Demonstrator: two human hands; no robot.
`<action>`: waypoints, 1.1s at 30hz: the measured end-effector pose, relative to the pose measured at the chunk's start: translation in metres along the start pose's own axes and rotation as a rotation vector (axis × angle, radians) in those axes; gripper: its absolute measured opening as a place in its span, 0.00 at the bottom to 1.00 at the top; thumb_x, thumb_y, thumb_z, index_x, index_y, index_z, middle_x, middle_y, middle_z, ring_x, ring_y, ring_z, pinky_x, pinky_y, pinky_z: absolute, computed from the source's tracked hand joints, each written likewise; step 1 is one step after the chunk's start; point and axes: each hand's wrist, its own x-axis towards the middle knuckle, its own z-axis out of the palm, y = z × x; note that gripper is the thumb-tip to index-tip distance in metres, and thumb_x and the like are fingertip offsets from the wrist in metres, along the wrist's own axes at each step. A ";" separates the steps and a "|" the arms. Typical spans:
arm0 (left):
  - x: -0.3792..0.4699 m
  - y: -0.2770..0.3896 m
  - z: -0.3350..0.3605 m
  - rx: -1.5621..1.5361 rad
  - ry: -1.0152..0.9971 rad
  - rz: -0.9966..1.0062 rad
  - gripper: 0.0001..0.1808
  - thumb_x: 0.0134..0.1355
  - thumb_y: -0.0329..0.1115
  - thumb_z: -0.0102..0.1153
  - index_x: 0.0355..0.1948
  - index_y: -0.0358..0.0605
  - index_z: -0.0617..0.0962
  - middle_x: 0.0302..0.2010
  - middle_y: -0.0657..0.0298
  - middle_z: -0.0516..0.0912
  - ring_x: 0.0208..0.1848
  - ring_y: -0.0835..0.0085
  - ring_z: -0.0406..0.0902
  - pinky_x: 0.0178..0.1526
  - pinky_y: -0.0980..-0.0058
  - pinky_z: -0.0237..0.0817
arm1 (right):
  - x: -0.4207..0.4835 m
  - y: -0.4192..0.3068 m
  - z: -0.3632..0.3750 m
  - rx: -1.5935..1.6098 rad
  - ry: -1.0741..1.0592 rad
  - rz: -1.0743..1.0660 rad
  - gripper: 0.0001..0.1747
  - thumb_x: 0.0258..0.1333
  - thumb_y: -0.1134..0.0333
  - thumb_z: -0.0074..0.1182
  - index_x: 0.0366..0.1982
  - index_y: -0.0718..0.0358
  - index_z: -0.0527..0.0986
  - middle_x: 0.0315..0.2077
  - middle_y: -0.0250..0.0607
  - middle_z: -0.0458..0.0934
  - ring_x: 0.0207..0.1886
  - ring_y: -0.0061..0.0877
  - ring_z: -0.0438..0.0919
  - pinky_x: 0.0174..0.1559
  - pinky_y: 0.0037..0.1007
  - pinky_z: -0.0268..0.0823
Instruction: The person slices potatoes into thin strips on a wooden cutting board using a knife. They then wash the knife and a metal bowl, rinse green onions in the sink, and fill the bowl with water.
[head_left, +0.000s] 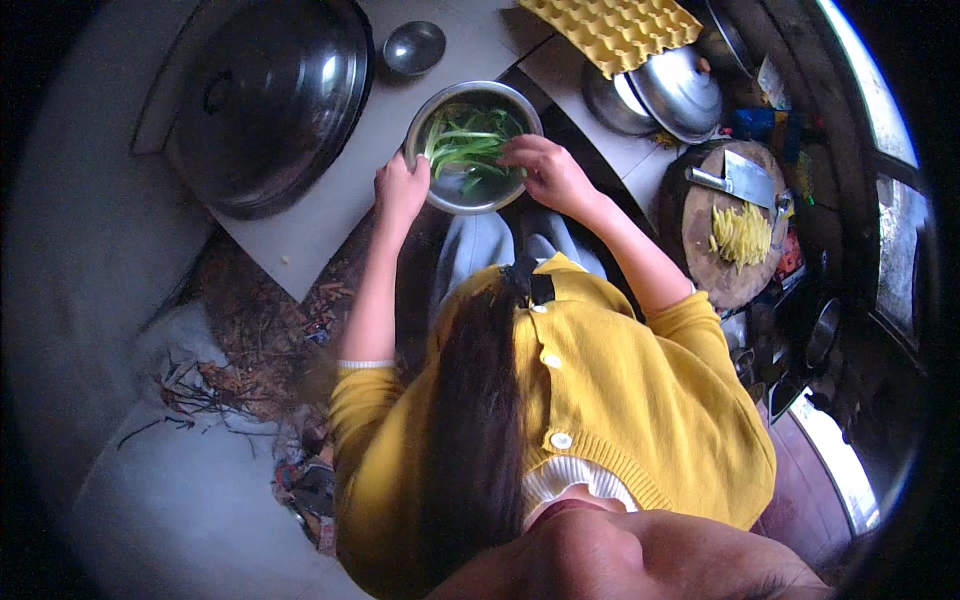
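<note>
A round metal basin is held out in front of my body, with green leafy stalks in it, pale at their left ends. What looks like water lies around them. My left hand grips the basin's left rim, its thumb over the edge by the pale stalk ends. My right hand is over the right side of the basin, fingers bent down at the stalks; whether they pinch any is unclear.
At left is a large dark domed lid, beside a small metal bowl. A yellow egg tray and metal lid sit upper right. On a round wooden chopping board are a cleaver and pale yellow strips.
</note>
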 end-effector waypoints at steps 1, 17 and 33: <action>0.012 -0.007 -0.005 0.015 -0.024 0.009 0.20 0.59 0.43 0.51 0.36 0.33 0.80 0.35 0.37 0.81 0.41 0.39 0.78 0.47 0.49 0.68 | 0.019 0.005 0.012 0.032 0.045 0.012 0.21 0.37 0.82 0.50 0.39 0.65 0.79 0.40 0.47 0.78 0.45 0.43 0.78 0.48 0.38 0.72; 0.137 -0.153 0.012 -0.016 -0.149 -0.005 0.21 0.58 0.43 0.51 0.40 0.33 0.77 0.37 0.38 0.81 0.42 0.39 0.78 0.47 0.48 0.69 | 0.137 0.087 0.182 -0.253 -0.244 0.420 0.25 0.49 0.66 0.59 0.51 0.61 0.74 0.43 0.49 0.75 0.46 0.44 0.78 0.49 0.41 0.72; 0.154 -0.187 0.003 -0.130 -0.159 -0.009 0.27 0.63 0.50 0.54 0.56 0.41 0.74 0.41 0.41 0.81 0.44 0.44 0.79 0.47 0.56 0.69 | 0.162 0.083 0.201 -0.229 -0.170 0.441 0.18 0.56 0.65 0.52 0.49 0.54 0.76 0.26 0.46 0.81 0.29 0.46 0.81 0.32 0.44 0.73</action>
